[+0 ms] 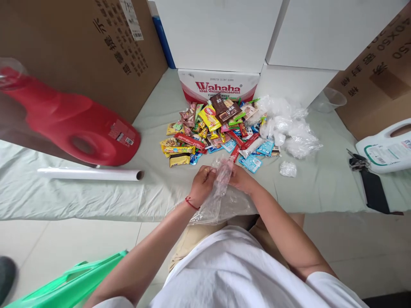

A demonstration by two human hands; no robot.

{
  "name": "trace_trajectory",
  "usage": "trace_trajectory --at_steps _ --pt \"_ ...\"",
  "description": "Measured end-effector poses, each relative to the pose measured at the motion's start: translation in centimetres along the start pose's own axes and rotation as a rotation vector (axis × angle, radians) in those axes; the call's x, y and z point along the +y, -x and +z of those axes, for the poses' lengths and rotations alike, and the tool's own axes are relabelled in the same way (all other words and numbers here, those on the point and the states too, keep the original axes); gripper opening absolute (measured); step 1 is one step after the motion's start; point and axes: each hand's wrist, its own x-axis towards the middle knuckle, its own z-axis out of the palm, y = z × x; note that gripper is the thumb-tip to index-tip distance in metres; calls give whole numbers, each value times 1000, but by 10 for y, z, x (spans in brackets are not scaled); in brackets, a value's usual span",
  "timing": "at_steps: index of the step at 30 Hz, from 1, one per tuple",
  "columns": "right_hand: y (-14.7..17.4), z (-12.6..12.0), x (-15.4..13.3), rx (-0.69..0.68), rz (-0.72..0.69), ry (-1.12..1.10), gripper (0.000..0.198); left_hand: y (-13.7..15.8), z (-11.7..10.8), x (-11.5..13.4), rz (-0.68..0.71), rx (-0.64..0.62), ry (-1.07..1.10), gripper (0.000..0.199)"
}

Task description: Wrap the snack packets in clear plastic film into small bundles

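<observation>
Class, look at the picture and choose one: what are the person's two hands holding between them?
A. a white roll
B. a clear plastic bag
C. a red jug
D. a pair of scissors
B. Both the left hand and the right hand grip a clear plastic bag in front of the pile of wrapped snacks; the white roll and the red jug lie untouched off to the left.

- We see a red jug (77, 128) lying on its side at the left, with a white roll (90, 174) just in front of it.
- A heap of snack packets (215, 128) lies before the Wahaha box (218, 84).
- Crumpled clear bags (289, 128) sit right of the heap.
- A white jug (388, 149) lies at the far right, keys (356, 161) and a black phone (374, 190) beside it.
- A green bag (70, 284) shows at the lower left.
</observation>
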Motion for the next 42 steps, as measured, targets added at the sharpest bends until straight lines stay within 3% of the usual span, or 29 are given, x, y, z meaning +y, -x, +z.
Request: trace_trajectory --at_steps 2,5,10,15,18,21,24,27,29,30,33,36,38,40,42 --pt "3 0 -5 -45 66 -261 84 3 1 7 -18 46 115 31" --pt "5 5 -10 -63 91 -451 84 7 -1 11 -88 39 311 31" --pt "7 5 -9 -110 172 -458 44 11 -6 13 -209 71 463 36" --pt "13 -20 -1 97 235 -439 43 1 -24 7 -297 31 551 47" --pt "13 -41 -6 217 178 -382 45 -13 -41 8 -298 -8 608 52" --pt "15 -64 -27 415 -39 -224 41 -21 -67 30 -73 90 555 42" --pt "28 -90 -55 519 -314 -55 32 -14 -98 70 415 149 252 14" --pt "48 -114 -64 405 -440 94 30 4 -113 96 1003 48 -178 11" --pt "62 -125 -53 281 -411 227 25 15 -108 89 1210 -60 -380 11" --pt "68 -130 -43 219 -363 298 22 19 -102 78 1230 -128 -442 11" --pt "87 -136 -14 138 -144 462 20 31 -81 33 1059 -369 -526 20" --pt "102 -125 -8 397 4 582 23 41 -71 0 798 -568 -458 25" --pt "106 -103 -21 529 -33 632 26 44 -70 -5 653 -593 -333 32" --pt "104 -73 -39 405 -139 641 26 42 -70 -3 535 -574 -198 34" --pt "98 -43 -53 126 -205 664 32 35 -68 0 438 -534 -133 36"
